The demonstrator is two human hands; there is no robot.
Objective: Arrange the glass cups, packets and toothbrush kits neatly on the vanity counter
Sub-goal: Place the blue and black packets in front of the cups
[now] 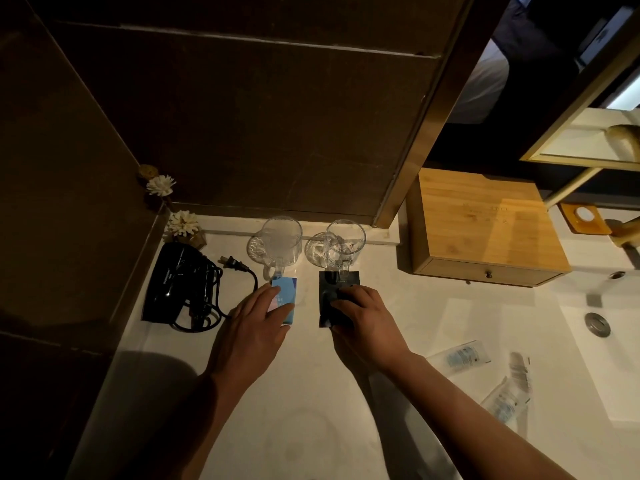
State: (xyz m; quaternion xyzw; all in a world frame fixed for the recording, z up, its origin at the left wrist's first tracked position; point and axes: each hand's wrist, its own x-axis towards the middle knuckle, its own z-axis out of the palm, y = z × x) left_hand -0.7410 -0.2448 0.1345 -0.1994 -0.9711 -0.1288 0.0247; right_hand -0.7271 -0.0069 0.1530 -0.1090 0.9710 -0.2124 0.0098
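Observation:
Two glass cups stand side by side at the back of the white vanity counter (311,393), the left cup (281,242) and the right cup (344,242), each next to a glass coaster. In front of the left cup lies a blue packet (286,292); my left hand (254,323) rests on it with fingers spread. A black packet (329,289) lies in front of the right cup, and my right hand (363,318) presses down on it. Three clear toothbrush kits lie loose at the right: one (460,356), another (519,370), the last (504,403).
A black hair dryer (176,285) with coiled cord and plug sits at the counter's left. Small flower ornaments (181,225) stand in the back left corner. A wooden drawer box (485,223) stands right of the cups. The sink drain (597,323) lies at the far right.

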